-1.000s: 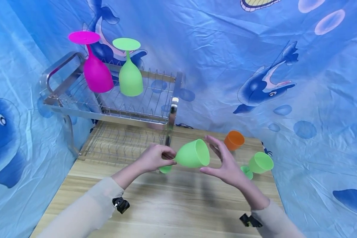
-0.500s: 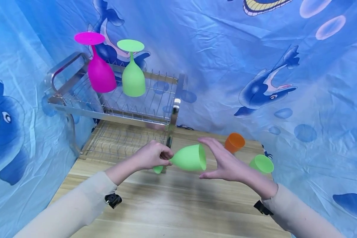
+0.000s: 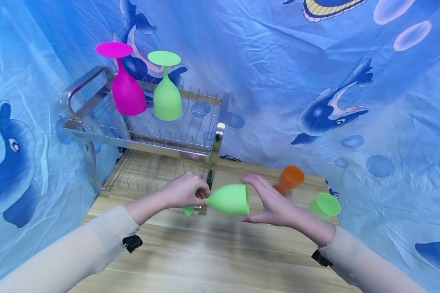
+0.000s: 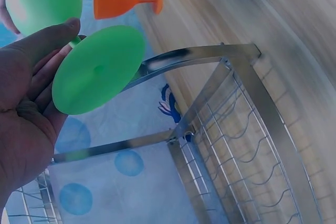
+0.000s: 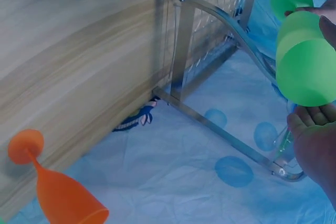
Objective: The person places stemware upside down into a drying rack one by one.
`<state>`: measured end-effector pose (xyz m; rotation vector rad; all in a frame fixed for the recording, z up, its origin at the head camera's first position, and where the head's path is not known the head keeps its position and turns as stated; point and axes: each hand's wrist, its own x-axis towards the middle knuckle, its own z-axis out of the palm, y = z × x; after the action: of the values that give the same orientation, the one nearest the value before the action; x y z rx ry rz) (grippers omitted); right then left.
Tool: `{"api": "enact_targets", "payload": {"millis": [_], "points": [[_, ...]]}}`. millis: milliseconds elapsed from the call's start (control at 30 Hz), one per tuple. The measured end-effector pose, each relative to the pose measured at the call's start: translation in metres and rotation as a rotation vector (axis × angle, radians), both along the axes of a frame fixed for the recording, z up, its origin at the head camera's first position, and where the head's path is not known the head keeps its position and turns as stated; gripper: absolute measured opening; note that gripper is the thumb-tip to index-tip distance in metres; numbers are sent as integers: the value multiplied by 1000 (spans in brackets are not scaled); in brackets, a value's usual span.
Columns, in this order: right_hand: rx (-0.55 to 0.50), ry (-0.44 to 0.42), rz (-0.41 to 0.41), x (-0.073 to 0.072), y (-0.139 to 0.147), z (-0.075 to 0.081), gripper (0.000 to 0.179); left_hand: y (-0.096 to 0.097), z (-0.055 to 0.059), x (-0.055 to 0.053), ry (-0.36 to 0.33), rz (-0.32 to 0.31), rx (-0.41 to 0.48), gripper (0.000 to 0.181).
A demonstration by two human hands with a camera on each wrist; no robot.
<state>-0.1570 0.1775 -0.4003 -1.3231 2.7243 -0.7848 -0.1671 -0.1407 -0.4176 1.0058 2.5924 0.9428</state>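
Observation:
My left hand [image 3: 190,190] pinches the thin stem of a light green goblet [image 3: 228,199] between thumb and fingers. The goblet is held sideways over the table, its mouth toward the right. In the left wrist view its round foot [image 4: 100,69] sticks out past the left palm. My right hand [image 3: 275,203] is spread at the mouth, with thumb and forefinger on either side of the rim. The right wrist view shows the right fingertips [image 5: 304,114] right at the bowl's edge. An orange goblet [image 3: 292,176] stands behind the right hand.
A two-tier metal dish rack [image 3: 139,143] stands at the back left. On its upper tier, a magenta goblet [image 3: 128,93] and a green goblet [image 3: 167,99] are upside down. Another green goblet [image 3: 325,205] stands at the table's right, partly hidden by my forearm. A blue patterned cloth [image 3: 264,89] hangs behind.
My left hand has moved slightly left with the goblet, which has turned from tilted to nearly level. My right hand has come closer around its rim.

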Motion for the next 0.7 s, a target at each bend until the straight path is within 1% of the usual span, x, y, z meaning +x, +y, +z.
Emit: {"api": "enact_targets", "payload": {"millis": [100,367,533,633,700], "points": [[-27,12,10,-1,-2,-4,101,-2,3,0,-11,-6,3,12],[-98,-21,2,0,-3,-15,94,-6,7,1,-43,-15,-12,12],[-122,-3,-15,1,-5,-18,91,-6,10,1,-53,-26,-3,12],[-133,8,-35,2,-5,-20,91,-8,13,3,-26,-24,18,15],[-144,8,-46,3,-5,-22,91,-10,17,6,13,-4,26,22]]}}
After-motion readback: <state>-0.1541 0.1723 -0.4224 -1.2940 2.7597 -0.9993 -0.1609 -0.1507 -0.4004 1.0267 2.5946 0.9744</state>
